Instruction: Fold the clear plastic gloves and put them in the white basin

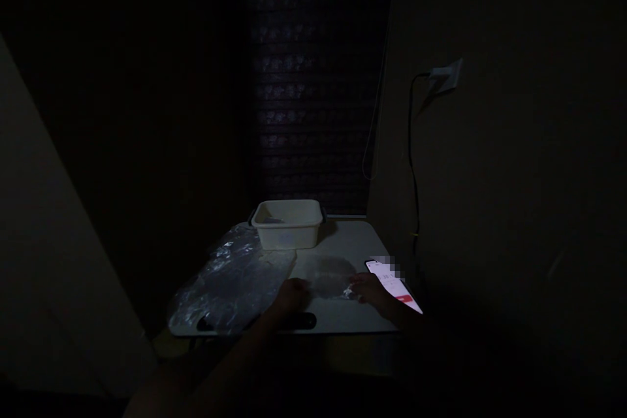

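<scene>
In the dim light, a small sheet or bag of clear plastic (332,274) stretches between my hands, just above or on the table. My left hand (292,294) is closed at its left edge, the fingertips partly lost in shadow. My right hand (368,290) pinches the right edge, where the film is crumpled and shiny. A large clear plastic bag (235,281) lies spread over the table's left side, next to my left hand. Right beside my right hand is a phone (396,287) with its screen lit.
A white plastic tub (289,236) with dark handles stands at the back of the white folding table (350,238), something flat inside it. Behind hangs a dark blind (308,91) with a cord. On the right wall, a cable (410,137) drops from a socket (449,75).
</scene>
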`<state>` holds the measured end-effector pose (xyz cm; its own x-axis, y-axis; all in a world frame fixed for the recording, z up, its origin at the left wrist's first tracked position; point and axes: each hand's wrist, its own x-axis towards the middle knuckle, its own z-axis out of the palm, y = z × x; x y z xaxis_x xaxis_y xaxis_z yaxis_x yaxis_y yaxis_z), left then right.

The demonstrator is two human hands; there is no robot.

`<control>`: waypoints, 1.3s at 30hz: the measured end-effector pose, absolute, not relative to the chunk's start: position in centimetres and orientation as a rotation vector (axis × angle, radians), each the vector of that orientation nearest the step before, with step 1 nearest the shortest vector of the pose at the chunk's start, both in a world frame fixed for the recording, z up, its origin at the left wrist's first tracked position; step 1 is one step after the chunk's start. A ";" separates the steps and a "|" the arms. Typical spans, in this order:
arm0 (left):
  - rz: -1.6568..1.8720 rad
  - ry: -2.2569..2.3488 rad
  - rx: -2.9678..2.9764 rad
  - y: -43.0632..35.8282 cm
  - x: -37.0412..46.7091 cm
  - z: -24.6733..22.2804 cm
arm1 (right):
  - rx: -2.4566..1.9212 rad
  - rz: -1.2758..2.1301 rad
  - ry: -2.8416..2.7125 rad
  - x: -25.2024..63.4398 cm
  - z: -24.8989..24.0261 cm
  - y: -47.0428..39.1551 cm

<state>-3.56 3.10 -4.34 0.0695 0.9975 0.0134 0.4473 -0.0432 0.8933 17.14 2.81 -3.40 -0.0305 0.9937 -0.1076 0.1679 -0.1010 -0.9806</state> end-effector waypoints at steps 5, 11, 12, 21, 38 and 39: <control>0.963 1.411 1.348 2.8 -2.9 -4.3 | -1.305 1.285 -1.325 17.2 -4.4 2.7; 0.969 1.329 1.183 2.1 -2.6 -3.8 | -1.396 1.215 -1.280 16.9 -4.5 2.5; 0.973 1.320 1.158 2.0 -2.6 -3.7 | -1.398 1.213 -1.281 16.9 -4.5 2.4; 0.936 1.223 0.940 1.6 -2.5 -3.5 | -1.433 1.206 -1.177 16.5 -3.8 1.9; 1.084 1.200 0.983 2.1 -2.6 -4.7 | -1.077 1.533 -0.959 17.0 -5.0 2.3; 1.082 1.209 0.996 2.0 -2.5 -4.6 | -1.086 1.524 -0.961 17.0 -5.1 2.4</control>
<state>-2.52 2.00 -4.62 0.0360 0.9780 -0.2056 -0.0960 0.2081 0.9734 16.96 2.35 -5.11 -0.1057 0.9797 -0.1703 -0.2685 -0.1930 -0.9437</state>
